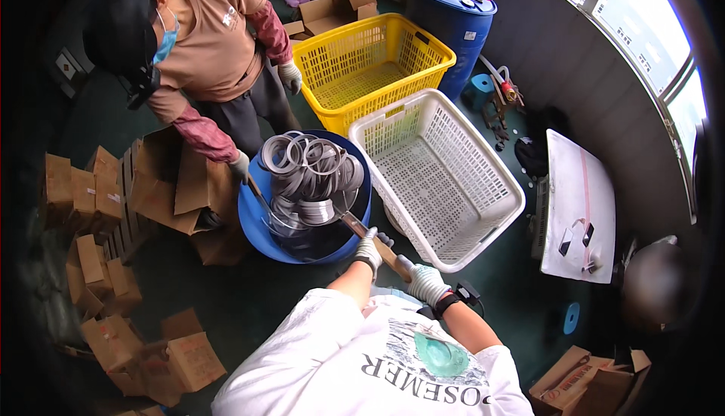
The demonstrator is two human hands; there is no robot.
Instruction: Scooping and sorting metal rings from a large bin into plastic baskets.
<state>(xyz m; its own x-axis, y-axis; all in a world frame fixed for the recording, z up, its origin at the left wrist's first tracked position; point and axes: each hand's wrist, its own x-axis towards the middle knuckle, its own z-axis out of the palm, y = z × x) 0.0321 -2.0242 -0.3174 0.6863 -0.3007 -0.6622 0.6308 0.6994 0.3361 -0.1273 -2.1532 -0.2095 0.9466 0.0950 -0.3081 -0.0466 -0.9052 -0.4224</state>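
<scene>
My left hand (pixel 368 252) and my right hand (pixel 427 281), both in pale work gloves, are wrapped round a tool with a wooden handle (pixel 390 257). The left grips nearer the metal shaft, the right near the handle's end. The shaft (pixel 353 224) reaches into a heap of grey metal rings (pixel 310 171) at a blue tub (pixel 355 246); the tool's far end is hidden among them. Across the tub, a co-worker's gloved hand (pixel 239 167) holds a similar tool (pixel 258 193) against the heap's left side. Dark contents show at the tub's bottom.
A white slotted crate (pixel 483 227) stands right of the tub, with a yellow crate (pixel 313 57) behind it. Beyond are a blue drum (pixel 453 31) and a white panel (pixel 578 189). Opened cardboard boxes (pixel 185 182) crowd the left; another carton (pixel 589 378) lies lower right.
</scene>
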